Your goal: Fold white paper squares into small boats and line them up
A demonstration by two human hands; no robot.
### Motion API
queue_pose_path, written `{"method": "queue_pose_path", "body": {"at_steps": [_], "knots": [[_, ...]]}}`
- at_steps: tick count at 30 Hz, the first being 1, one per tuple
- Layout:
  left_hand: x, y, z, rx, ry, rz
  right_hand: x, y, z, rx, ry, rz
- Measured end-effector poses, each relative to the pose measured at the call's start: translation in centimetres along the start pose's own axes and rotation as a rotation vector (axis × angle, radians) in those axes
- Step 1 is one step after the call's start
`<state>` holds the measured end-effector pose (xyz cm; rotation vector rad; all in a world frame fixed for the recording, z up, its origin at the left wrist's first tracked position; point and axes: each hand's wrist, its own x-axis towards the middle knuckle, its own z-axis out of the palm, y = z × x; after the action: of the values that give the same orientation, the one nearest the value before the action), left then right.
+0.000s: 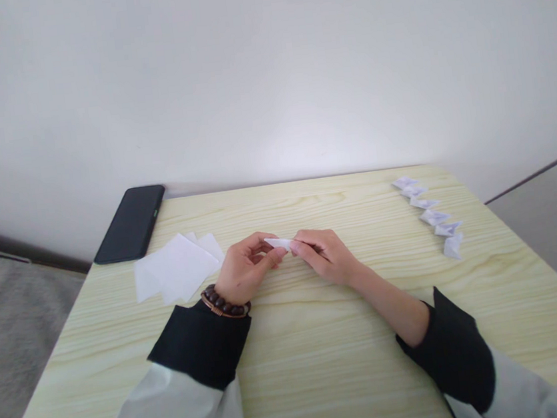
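A small folded piece of white paper [278, 242], narrow and pointed at its left end, is held between both hands above the middle of the table. My left hand [248, 263], with a dark beaded bracelet [223, 304] at the wrist, pinches it from the left with thumb and fingers. From the right, my right hand [326, 254] grips its other end between thumb and forefinger. The fingertips cover part of the folds. Left of my left hand lie several loose square white paper sheets [182, 267], overlapping one another.
Several small folded paper shapes [434, 217] form a slanting row on the right of the wood-patterned table [326, 358]. A black phone [131, 224] lies at the far left corner. Behind the table rises a white wall [263, 76].
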<state>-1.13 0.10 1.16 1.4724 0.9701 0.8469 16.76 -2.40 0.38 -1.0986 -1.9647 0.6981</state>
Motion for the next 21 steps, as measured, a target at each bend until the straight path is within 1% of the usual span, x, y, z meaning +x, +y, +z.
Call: {"method": "queue_pose_path", "body": {"at_steps": [4,8,14,17,21], "knots": [[0.17,0.0,0.08,-0.053,0.031,0.001,-0.02,0.09,0.04,-0.005,0.043,-0.008],[0.21,-0.13,0.06,-0.087,0.091,0.011,-0.08,0.15,0.13,-0.018,0.031,-0.007],[0.14,-0.29,0.09,-0.08,0.106,0.014,-0.05,0.15,0.09,-0.034,0.024,-0.011],[0.2,-0.3,0.24,-0.078,0.119,-0.005,-0.01,0.34,0.25,-0.085,0.046,-0.061],[0.18,-0.12,0.38,-0.034,0.097,-0.008,-0.1,0.64,0.59,-0.237,0.059,-0.144]]}}
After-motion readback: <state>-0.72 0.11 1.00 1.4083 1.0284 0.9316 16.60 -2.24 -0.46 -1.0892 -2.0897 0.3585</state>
